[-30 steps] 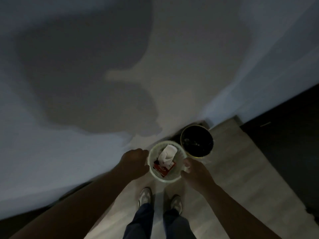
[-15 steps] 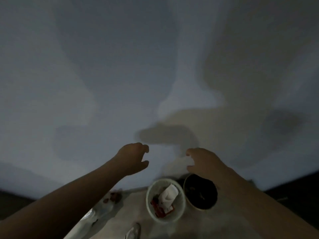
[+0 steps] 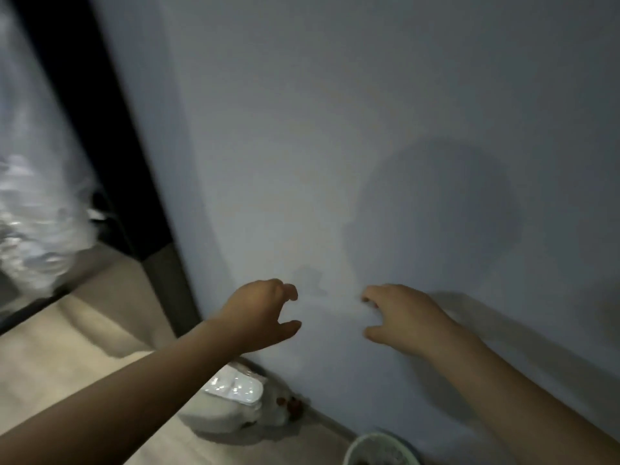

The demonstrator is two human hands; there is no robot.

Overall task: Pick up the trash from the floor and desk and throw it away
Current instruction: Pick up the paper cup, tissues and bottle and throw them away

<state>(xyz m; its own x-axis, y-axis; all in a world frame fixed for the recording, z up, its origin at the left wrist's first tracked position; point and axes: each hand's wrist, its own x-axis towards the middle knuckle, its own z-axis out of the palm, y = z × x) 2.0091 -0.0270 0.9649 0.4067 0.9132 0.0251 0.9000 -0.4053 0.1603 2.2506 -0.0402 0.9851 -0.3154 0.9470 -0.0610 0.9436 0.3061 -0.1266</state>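
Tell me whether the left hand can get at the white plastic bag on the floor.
Probably yes. The left hand holds nothing, and the white plastic bag lies on the floor beneath that forearm, with nothing between them; the hand would need to come down to it.

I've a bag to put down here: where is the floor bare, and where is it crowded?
Bare floor lies left of the left arm, between the dark strip and the white plastic bag. The gap between left hand and right hand is free. It is crowded along the foot of the wall: the bag, then the bin.
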